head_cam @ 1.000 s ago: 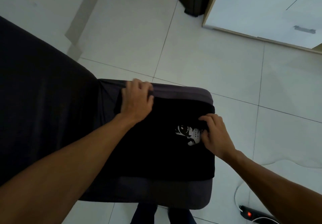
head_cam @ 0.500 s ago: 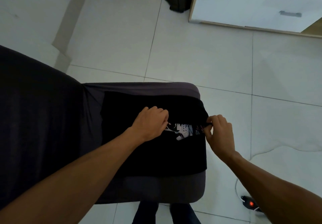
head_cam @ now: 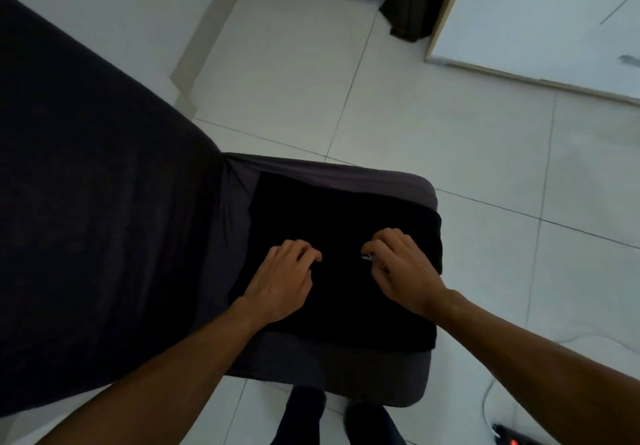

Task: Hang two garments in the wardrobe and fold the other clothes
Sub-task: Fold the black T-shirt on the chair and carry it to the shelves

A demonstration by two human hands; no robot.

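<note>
Head view: both hands' curled fingers (head_cam: pixel 304 254) grip soft black garment (head_cam: pixel 346 212).

The scene is dim and flat, with a cool grey-green cast. The pale glossy floor tiles (head_cam: pixel 450 139) carry soft, diffuse sheen but no hard glare. The folded black cotton garment (head_cam: pixel 346 223) loses all detail in darkness. Wide-angle distortion bends lines near the edges, and the top right corner looks slightly smeared.
</note>
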